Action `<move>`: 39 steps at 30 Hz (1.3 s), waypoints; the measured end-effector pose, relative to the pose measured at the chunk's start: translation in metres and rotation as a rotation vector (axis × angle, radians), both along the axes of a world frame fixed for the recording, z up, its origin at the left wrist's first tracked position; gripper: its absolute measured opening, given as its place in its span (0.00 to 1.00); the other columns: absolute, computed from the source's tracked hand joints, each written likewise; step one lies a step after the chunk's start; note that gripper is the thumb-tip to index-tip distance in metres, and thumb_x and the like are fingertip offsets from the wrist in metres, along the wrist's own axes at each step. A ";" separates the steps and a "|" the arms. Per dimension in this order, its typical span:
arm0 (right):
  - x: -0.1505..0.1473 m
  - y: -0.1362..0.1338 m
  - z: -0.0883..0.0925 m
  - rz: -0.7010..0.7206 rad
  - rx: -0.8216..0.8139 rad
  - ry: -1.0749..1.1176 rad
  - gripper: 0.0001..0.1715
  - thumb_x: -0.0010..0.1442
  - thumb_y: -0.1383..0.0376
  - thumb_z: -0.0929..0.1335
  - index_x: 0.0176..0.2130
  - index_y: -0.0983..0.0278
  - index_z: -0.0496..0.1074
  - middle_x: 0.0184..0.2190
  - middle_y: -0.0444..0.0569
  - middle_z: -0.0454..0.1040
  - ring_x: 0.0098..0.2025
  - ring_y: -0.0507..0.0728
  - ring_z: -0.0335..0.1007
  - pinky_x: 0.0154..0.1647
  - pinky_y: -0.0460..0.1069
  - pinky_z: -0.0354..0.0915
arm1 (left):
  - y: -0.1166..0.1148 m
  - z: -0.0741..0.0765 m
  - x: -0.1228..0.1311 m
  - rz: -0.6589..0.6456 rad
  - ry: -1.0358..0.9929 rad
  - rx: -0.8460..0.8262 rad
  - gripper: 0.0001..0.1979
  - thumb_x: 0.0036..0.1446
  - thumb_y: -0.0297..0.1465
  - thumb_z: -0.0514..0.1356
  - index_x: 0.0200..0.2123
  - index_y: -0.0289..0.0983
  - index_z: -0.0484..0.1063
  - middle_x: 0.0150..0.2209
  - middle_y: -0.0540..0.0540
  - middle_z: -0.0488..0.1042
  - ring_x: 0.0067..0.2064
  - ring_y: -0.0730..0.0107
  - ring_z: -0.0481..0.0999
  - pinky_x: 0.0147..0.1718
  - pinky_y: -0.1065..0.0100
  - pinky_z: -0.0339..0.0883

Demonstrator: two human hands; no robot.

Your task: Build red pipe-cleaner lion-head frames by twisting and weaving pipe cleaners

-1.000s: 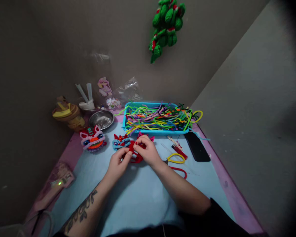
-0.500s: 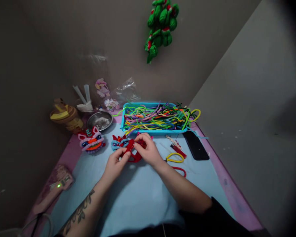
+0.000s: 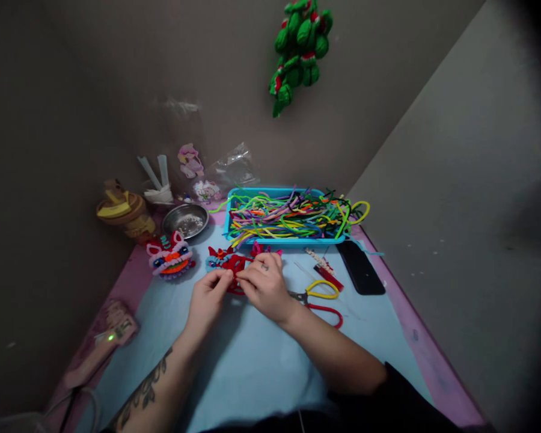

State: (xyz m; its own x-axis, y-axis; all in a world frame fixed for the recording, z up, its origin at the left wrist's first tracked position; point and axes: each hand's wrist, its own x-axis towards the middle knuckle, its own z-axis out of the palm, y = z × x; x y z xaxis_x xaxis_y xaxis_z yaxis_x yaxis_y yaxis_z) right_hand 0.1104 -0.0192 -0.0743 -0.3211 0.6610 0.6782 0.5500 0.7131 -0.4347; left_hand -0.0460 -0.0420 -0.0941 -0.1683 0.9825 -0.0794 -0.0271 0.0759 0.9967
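Note:
Between both hands, just above the blue cloth, is a red fuzzy pipe-cleaner piece [image 3: 237, 264], partly covered by fingers. My left hand [image 3: 208, 296] pinches its left side with thumb and forefinger. My right hand [image 3: 268, 290] pinches it from the right, its fingertips close to the left ones, and wears a ring or ring-like mark on one finger. Behind the piece sits a small blue-and-red lion head [image 3: 213, 261], half hidden. A pink-and-red item [image 3: 260, 248] shows behind my right hand. Scissors [image 3: 323, 290] with one yellow and one red handle lie to the right.
A blue tray [image 3: 288, 242] heaped with coloured pipe cleaners stands at the back. Left are a finished-looking lilac lion head [image 3: 171, 260], a metal bowl [image 3: 204, 227] and a pink glue gun [image 3: 103, 346] with a green light. A black phone [image 3: 361, 270] lies right.
My right hand has turned over and lowered, its back now showing, and the fingertips of both hands have come closer together. More of the scissors shows. The view has shifted slightly.

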 end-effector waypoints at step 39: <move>0.001 0.006 0.006 -0.012 -0.224 0.120 0.01 0.54 0.66 0.70 0.31 0.60 0.73 0.43 0.50 0.69 0.50 0.60 0.61 0.55 0.57 0.57 | 0.002 0.014 0.000 0.027 0.202 0.053 0.13 0.53 0.39 0.60 0.26 0.35 0.74 0.24 0.50 0.73 0.28 0.71 0.69 0.31 0.72 0.63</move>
State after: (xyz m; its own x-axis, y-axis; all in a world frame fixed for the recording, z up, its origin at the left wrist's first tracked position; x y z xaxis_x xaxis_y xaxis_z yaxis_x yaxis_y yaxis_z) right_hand 0.1116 -0.0128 -0.0684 -0.2384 0.8022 0.5474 0.4925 0.5856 -0.6438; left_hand -0.0462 -0.0395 -0.0797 -0.2023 0.9793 0.0104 0.1728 0.0252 0.9846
